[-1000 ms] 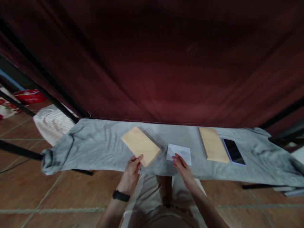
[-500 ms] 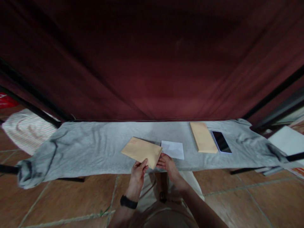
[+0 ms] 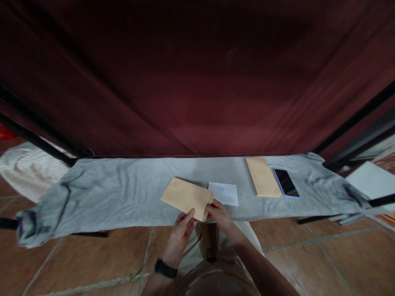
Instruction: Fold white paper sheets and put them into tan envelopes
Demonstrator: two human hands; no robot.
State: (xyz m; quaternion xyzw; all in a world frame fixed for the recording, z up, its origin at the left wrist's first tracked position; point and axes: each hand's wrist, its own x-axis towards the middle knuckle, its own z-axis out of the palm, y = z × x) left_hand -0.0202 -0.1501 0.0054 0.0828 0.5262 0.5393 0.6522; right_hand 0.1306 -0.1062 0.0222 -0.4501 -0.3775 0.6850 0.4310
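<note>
A tan envelope (image 3: 186, 197) is held just above a narrow bench covered by a grey cloth (image 3: 117, 193). My left hand (image 3: 182, 229) grips its near edge, fingers closed on it. My right hand (image 3: 219, 214) pinches the envelope's right end near the opening. A white folded sheet (image 3: 224, 193) lies flat on the cloth just right of the envelope, untouched. A black watch sits on my left wrist.
A stack of tan envelopes (image 3: 262, 177) lies further right, with a dark phone (image 3: 286, 183) beside it. A dark red curtain (image 3: 197, 82) hangs behind the bench. A striped cloth (image 3: 27, 168) lies on the tiled floor at left; white sheets (image 3: 367, 181) at far right.
My right hand left the white sheet and took the envelope's right end. The envelope turned from slanting to nearly level, and my head view shifted left.
</note>
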